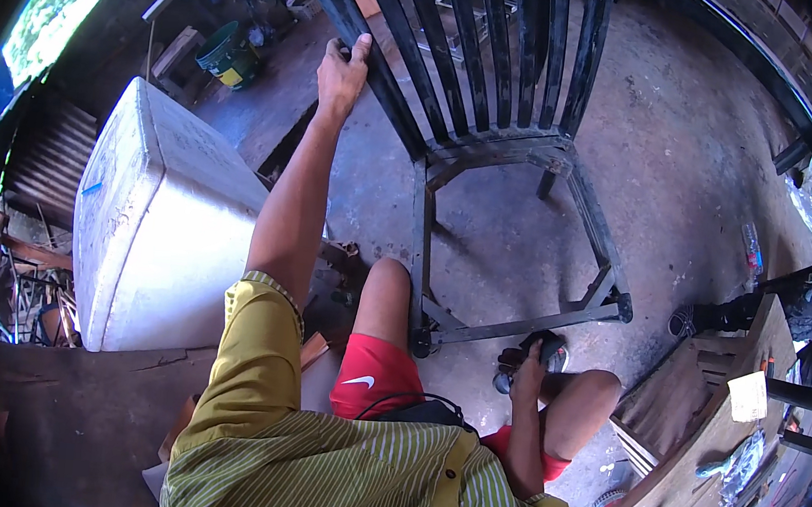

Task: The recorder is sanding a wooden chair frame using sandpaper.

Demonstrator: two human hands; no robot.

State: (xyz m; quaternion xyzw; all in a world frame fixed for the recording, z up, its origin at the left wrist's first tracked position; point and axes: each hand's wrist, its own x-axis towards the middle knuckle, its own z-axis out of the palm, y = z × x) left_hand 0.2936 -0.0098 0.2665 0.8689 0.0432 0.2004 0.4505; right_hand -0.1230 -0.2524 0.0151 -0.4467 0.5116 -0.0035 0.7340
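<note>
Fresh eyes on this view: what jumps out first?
The black slatted chair frame, with no seat panel, dominates upper centre, the person's left hand on its left back post. Next, the bulky white box on the left, then the green bucket at upper left.

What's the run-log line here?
left hand: holding black chair by back post | right hand: low, at dark object, kind unclear | left side: white box
</note>
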